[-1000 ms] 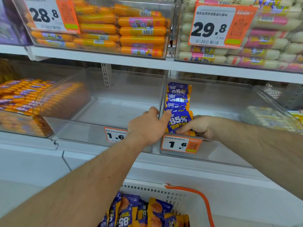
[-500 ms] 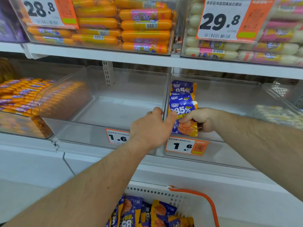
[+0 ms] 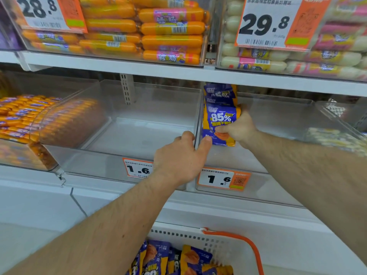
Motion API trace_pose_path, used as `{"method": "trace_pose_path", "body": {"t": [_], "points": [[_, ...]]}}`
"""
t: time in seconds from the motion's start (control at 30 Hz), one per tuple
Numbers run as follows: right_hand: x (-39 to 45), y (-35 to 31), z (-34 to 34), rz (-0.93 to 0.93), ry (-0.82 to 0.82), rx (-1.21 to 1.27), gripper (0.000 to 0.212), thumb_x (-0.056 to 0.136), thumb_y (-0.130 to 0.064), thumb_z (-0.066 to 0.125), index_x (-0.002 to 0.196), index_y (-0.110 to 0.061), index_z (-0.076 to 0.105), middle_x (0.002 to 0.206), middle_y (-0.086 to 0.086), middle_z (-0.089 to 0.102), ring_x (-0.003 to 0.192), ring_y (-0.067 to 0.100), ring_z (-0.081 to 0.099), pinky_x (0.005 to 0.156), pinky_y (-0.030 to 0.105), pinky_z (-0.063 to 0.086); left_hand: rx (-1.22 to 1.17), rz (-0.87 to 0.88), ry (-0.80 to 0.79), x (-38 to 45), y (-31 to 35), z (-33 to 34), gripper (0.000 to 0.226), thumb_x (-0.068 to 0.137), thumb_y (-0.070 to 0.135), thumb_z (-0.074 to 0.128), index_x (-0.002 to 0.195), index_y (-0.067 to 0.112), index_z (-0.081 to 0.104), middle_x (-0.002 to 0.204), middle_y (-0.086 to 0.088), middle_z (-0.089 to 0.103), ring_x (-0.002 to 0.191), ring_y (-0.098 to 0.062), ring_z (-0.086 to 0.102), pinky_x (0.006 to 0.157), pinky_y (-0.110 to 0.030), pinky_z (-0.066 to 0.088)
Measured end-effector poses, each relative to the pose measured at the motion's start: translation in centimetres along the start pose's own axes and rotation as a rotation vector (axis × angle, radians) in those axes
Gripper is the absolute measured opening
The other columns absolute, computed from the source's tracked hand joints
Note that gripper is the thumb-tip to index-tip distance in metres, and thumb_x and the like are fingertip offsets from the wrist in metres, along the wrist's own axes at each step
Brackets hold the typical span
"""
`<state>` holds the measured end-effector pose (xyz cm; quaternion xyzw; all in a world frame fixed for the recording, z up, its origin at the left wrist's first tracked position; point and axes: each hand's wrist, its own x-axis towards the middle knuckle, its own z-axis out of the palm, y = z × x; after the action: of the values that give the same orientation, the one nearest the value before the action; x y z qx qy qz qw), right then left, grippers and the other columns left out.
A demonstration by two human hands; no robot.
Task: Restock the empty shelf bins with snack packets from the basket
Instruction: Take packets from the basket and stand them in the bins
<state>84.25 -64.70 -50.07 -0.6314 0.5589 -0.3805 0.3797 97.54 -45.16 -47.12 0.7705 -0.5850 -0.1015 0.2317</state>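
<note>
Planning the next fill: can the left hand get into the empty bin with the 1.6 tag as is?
Probably yes. The left hand rests on the front rim of the empty bin, whose top is open, with nothing between them.

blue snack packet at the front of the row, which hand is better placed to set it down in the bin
Right. The right hand already grips the blue snack packet inside the bin; the left hand only rests on the bin divider.
</note>
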Motion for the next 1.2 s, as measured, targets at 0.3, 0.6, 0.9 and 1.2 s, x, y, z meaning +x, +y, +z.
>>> {"method": "trace_pose_path", "body": {"t": [0.3,0.6,0.9,1.2], "points": [[-2.3,-0.1,-0.4,0.239,-0.154,-0.104,0.056,0.055,-0.028,0.097,0.096,-0.025,0.06,0.09,-0.008,0.066,0.076,0.009,0.059,0.062,0.025,0.046,0.012,0.007,0.004,0.0,0.0,0.0,0.055,0.096,0.064,0.023,0.121,0.02,0.046,0.123,-0.003,0.058,0.109,-0.029,0.057,0.078,-0.033,0.032],[-1.9,-0.6,-0.4,0.213,-0.124,-0.003,0.078,0.057,-0.007,0.092,0.123,-0.016,0.051,0.1,0.001,0.069,0.074,0.014,0.06,0.054,0.027,0.043,0.034,-0.002,0.012,-0.2,0.2,0.0,0.055,0.096,0.064,0.023,0.121,0.02,0.046,0.121,-0.003,0.058,0.104,-0.028,0.057,0.076,-0.033,0.032],[-1.4,-2.3,-1.8,0.224,-0.303,-0.227,0.053,0.067,-0.013,0.087,0.114,-0.017,0.063,0.108,0.004,0.071,0.085,0.017,0.063,0.067,0.03,0.046,0.045,-0.002,0.018,-0.2,0.2,0.1,0.056,0.095,0.064,0.025,0.123,0.02,0.045,0.123,-0.003,0.058,0.103,-0.027,0.058,0.075,-0.032,0.032],[-2.8,-2.7,-1.3,0.344,-0.297,-0.107,0.05,0.078,-0.02,0.082,0.121,-0.013,0.057,0.119,-0.002,0.059,0.114,0.022,0.055,0.101,0.044,0.042,0.036,-0.003,0.015,-0.3,0.3,0.0,0.053,0.095,0.064,0.027,0.12,0.021,0.045,0.119,-0.002,0.058,0.088,-0.021,0.05,0.075,-0.031,0.032]]}}
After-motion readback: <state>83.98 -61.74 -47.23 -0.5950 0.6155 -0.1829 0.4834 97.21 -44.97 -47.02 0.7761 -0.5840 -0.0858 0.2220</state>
